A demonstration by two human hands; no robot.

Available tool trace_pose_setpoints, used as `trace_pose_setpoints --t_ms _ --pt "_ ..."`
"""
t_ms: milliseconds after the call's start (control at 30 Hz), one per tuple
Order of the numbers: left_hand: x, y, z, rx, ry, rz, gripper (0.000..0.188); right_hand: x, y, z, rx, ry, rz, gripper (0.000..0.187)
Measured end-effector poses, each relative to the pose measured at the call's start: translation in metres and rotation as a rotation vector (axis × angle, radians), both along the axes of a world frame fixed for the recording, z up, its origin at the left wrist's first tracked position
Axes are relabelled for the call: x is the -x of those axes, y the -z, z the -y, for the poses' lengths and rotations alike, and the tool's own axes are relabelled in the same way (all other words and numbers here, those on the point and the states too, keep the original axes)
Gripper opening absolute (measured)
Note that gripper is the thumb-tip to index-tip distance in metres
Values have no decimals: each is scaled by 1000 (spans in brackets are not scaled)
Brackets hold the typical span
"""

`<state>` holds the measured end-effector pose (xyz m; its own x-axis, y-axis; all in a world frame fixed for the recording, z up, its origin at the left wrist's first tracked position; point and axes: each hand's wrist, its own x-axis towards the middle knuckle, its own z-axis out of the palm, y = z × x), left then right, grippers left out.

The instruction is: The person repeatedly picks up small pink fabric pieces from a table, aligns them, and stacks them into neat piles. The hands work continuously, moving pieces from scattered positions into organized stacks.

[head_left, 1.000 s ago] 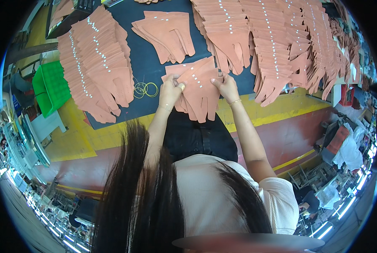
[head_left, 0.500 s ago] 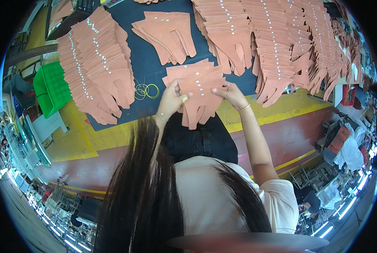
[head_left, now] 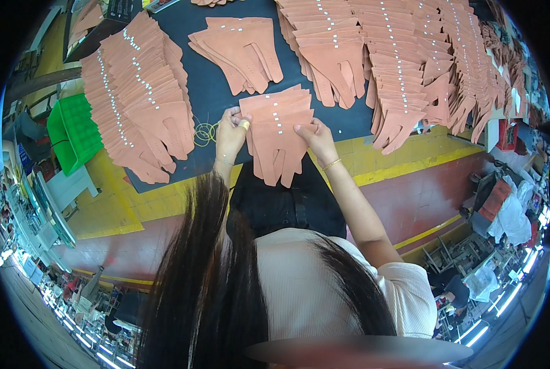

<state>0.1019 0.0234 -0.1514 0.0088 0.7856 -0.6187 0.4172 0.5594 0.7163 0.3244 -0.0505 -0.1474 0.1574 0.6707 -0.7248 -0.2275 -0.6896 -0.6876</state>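
Observation:
A small overlapping stack of salmon-coloured glove-shaped cut pieces (head_left: 277, 136) hangs over the near edge of the dark table, its finger strips pointing toward me. Little white tags run in a line down its middle. My left hand (head_left: 231, 132) is closed on the stack's left edge, a yellow band around its thumb. From the other side my right hand (head_left: 317, 136) pinches the right edge, thumb lying on top. Just left of my left hand lie thin yellow-green loops (head_left: 205, 134). Beyond the stack rests a smaller fanned bundle of like pieces (head_left: 241, 54).
Long fanned rows of tagged pieces lie at the left (head_left: 141, 92) and right (head_left: 398, 80) of the dark table (head_left: 183, 24). A green plastic crate (head_left: 73, 133) stands off the left edge. Behind it is a dark box (head_left: 106, 27).
Both hands have shifted left with the stack. Its pieces, splayed and tilted before, now sit straighter and more in line.

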Motion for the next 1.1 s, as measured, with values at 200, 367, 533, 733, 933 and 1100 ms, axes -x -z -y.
trace_pose_setpoints --t_ms 200,367,533,733,933,1100 --pt "-3 -9 7 117 -16 253 34 4 7 3 -50 24 -47 33" --pt "-9 -25 9 83 -42 486 40 6 3 -1 -60 51 -147 32" --pt "-25 -54 30 106 21 534 44 -9 -7 9 -50 -1 -207 36" --pt "-60 -79 67 134 138 819 53 -71 -35 31 -6 5 -538 48" --pt "-44 -40 64 176 41 461 49 -47 -17 22 -4 -34 -295 49" --pt "-22 -9 65 128 -38 150 47 -11 -11 18 -78 149 -50 51"
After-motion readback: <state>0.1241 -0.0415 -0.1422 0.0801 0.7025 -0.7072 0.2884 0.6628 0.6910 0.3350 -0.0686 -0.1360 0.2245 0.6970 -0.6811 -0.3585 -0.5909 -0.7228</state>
